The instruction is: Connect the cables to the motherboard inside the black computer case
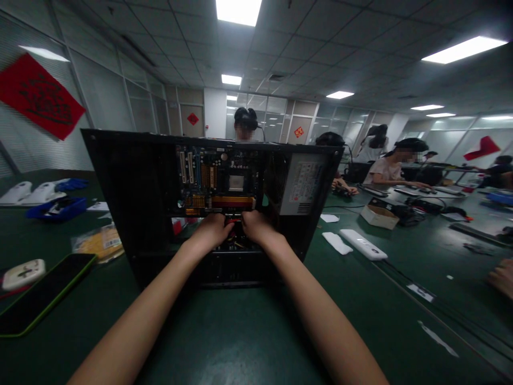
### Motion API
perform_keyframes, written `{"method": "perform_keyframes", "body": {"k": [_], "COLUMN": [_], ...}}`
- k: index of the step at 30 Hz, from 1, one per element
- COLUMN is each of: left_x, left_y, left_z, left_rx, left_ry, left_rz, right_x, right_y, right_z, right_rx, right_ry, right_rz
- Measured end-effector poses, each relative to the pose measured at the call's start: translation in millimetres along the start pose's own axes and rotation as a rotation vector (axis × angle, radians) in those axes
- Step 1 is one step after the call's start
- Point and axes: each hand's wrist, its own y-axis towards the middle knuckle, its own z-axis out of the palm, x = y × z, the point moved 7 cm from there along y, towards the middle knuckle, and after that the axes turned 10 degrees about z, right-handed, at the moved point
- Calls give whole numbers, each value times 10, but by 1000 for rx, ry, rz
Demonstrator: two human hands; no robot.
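A black computer case [128,203] stands on the table in front of me with its side open. Inside it is a motherboard [218,167] with a bare processor [236,183] and orange and red memory slots [233,202]. The silver power supply [301,184] sits at the case's upper right. Just below the memory slots, my left hand [214,227] and my right hand [258,227] are closed close together. A thin red cable [233,220] runs between their fingers. The fingertips are partly hidden, and more wires [236,241] hang beneath.
Left of the case lie a blue tray [56,208], a yellow item in a plastic bag [100,243] and a green-edged phone [44,294]. A white power strip [363,244], a small cardboard box [379,215] and cables are to the right. Other people sit around the table.
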Motion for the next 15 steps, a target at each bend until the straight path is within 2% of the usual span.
{"method": "perform_keyframes", "body": {"k": [8,15], "left_x": [0,-36], "left_y": [-47,-71], "left_z": [-61,-129], "left_rx": [16,-9], "left_ry": [68,99], "left_rz": [-100,-99], "right_x": [28,16], "right_y": [-13,-25], "right_z": [-16,-8], "right_rx": [5,6], "right_ry": [28,52], "right_rz": [8,0]}}
